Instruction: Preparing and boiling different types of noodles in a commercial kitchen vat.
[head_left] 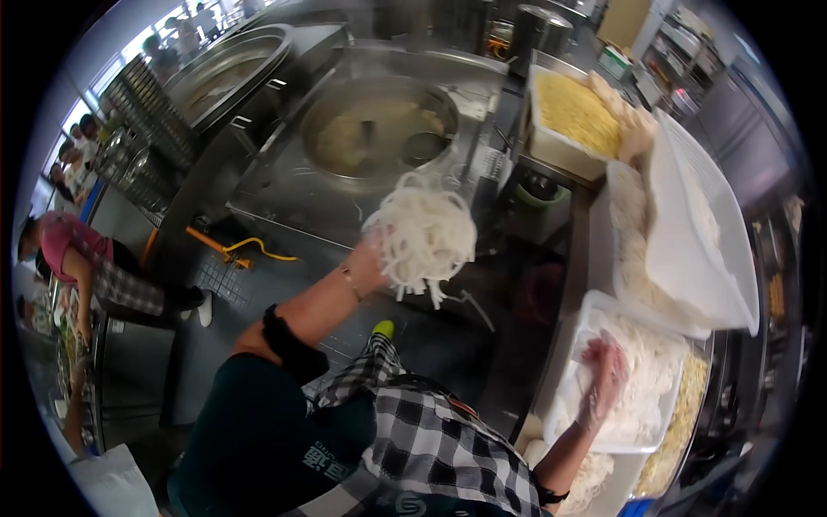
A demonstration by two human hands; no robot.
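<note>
My left hand [370, 261], stretched forward, is closed on a loose bundle of wide white noodles [428, 234]. The bundle hangs just on the near side of a large round cooking pot [379, 178], which is set into a steel stove and holds cloudy liquid. Strands dangle below the bundle. My right hand [606, 375], in a clear plastic glove, rests over more white noodles [642, 379] in a white plastic tub [564, 396] at my right. Its fingers look apart and touch the noodles, with no separate bundle visible in them.
Beyond the tub stand a tilted white basket [689, 228] and a bin of yellow noodles [575, 112]. A round ladle or strainer [422, 148] sits in the pot. Stacked metal bowls [146, 112] and a second large pot [228, 77] are far left. A co-worker [95, 267] stands at the left counter.
</note>
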